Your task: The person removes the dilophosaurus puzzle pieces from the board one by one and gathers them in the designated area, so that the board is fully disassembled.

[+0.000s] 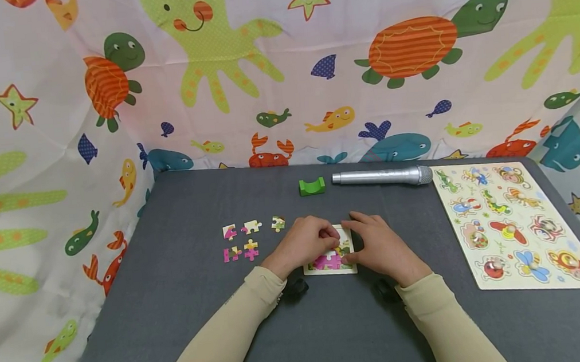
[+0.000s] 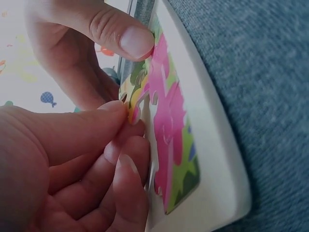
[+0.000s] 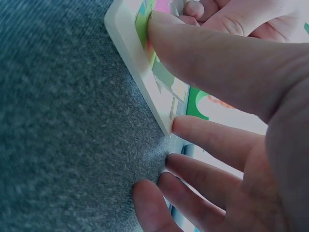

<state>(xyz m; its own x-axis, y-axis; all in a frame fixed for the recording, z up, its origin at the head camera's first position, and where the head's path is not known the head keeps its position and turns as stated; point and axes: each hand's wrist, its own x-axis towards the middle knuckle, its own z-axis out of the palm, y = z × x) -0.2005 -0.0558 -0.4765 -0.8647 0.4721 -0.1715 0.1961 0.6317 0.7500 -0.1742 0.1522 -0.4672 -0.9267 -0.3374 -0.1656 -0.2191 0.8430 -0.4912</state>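
A small white puzzle tray (image 1: 324,272) lies between the hands, its near part filled with pink and green jigsaw pieces (image 1: 328,260). My left hand (image 1: 309,238) is over the tray's left side. Between its thumb and forefinger it pinches a yellow and pink puzzle piece (image 2: 133,113), right at the edge of the joined pieces. My right hand (image 1: 381,250) rests along the tray's right side, fingers fairly straight. In the right wrist view its thumb (image 3: 181,46) presses on the pieces, while the forefinger (image 3: 212,133) touches the tray's corner.
Several loose puzzle pieces (image 1: 251,250) lie left of the tray on the grey table (image 1: 176,306). Beyond it are a green curved block (image 1: 312,187) and a silver microphone (image 1: 375,177). An insect puzzle board (image 1: 513,224) lies at right. A sea-animal curtain (image 1: 268,50) surrounds the back and sides.
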